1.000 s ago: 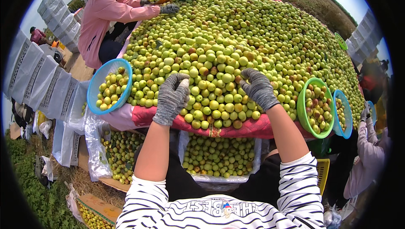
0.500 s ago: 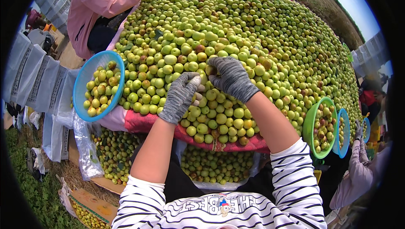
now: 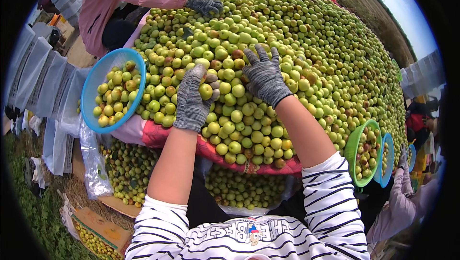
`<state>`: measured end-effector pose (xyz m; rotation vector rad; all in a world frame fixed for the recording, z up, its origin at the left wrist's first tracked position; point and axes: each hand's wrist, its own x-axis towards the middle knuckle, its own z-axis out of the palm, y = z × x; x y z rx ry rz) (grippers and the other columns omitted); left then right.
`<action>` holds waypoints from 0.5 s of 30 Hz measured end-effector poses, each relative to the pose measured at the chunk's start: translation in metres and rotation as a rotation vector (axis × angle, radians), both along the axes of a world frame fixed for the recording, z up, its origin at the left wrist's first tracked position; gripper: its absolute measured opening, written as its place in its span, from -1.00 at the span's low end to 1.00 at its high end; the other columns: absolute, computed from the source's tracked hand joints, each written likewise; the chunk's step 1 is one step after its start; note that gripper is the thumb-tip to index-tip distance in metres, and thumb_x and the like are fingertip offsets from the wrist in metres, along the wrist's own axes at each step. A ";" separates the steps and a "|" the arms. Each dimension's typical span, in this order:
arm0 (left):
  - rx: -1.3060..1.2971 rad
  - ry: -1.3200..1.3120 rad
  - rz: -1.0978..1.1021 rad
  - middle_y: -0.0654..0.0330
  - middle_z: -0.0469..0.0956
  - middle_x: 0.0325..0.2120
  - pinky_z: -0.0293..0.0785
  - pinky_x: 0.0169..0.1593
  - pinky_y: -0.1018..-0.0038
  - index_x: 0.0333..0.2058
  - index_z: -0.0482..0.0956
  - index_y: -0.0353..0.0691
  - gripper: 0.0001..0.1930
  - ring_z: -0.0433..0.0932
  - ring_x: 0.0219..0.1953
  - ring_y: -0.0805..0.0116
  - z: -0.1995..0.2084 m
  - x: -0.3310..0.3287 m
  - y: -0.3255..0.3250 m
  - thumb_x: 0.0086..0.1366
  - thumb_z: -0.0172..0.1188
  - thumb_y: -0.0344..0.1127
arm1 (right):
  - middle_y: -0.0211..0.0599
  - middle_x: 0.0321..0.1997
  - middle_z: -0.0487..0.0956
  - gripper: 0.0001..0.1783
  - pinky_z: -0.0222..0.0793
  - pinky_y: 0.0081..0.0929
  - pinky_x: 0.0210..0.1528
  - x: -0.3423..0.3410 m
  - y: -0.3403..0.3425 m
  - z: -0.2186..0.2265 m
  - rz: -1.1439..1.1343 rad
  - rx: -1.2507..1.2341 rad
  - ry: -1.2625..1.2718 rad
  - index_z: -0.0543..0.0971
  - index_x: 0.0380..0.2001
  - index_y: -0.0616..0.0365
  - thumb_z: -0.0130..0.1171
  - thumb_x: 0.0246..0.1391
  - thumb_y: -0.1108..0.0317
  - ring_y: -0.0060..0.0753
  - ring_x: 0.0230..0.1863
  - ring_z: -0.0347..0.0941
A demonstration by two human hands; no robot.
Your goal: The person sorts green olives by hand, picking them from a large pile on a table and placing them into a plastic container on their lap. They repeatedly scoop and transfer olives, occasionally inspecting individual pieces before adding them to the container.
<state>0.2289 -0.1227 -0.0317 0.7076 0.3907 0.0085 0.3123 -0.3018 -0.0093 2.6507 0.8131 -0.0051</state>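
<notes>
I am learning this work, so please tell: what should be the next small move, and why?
Perhaps the left hand should carry its fruit to the blue basket at left: the hand holds this fruit, and that nearby basket contains similar fruits.

Bright daylight noted, with fisheye bending and black corners, glare on clear plastic sheeting [image 3: 94, 164] at left, right edge soft.

This is an outdoor farm spot. Blue sky [image 3: 398, 6] and a brown field [image 3: 383, 29] show at two o'clock, green plants [image 3: 38, 219] at eight, stacked crates [image 3: 40, 75] at nine, and fruit [image 3: 287, 35] heaped on a worktop [image 3: 155, 134] toward twelve.
</notes>
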 end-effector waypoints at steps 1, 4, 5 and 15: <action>0.004 0.045 0.010 0.18 0.58 -0.31 0.57 -0.44 0.55 -0.10 0.50 -0.09 -0.62 0.56 -0.41 0.40 0.000 0.000 0.001 0.24 0.24 0.01 | -0.22 0.44 0.11 -0.50 -0.33 0.21 0.44 0.002 0.000 0.001 -0.020 0.123 0.020 0.60 -0.02 -0.16 0.31 -0.04 -0.05 0.02 0.49 -0.15; -0.159 -0.132 -0.166 0.08 0.57 -0.16 0.60 -0.40 0.53 -0.02 0.49 -0.13 -0.59 0.62 -0.28 0.31 0.001 -0.005 0.002 0.26 0.19 -0.03 | -0.13 0.42 0.14 -0.40 -0.26 0.21 0.43 0.002 -0.007 0.011 -0.011 0.537 0.136 0.61 0.00 -0.21 0.21 -0.01 -0.30 0.11 0.47 -0.12; -0.239 -0.211 -0.242 0.06 0.57 -0.14 0.61 -0.40 0.52 -0.01 0.49 -0.14 -0.59 0.62 -0.25 0.28 0.001 -0.005 0.002 0.26 0.18 -0.04 | -0.14 0.45 0.10 -0.39 -0.23 0.21 0.42 0.004 -0.007 0.018 0.074 0.709 0.329 0.58 0.05 -0.23 0.16 0.03 -0.30 0.15 0.48 -0.17; -0.178 0.005 -0.097 0.13 0.60 -0.23 0.53 -0.48 0.52 -0.40 0.52 -0.13 -0.66 0.63 -0.25 0.24 0.001 -0.002 0.010 0.26 0.18 0.04 | -0.20 0.51 0.00 -0.81 -0.55 0.40 0.39 -0.037 -0.016 0.020 -0.153 0.029 0.013 0.71 -0.29 -0.02 0.20 0.04 0.28 0.02 0.52 -0.24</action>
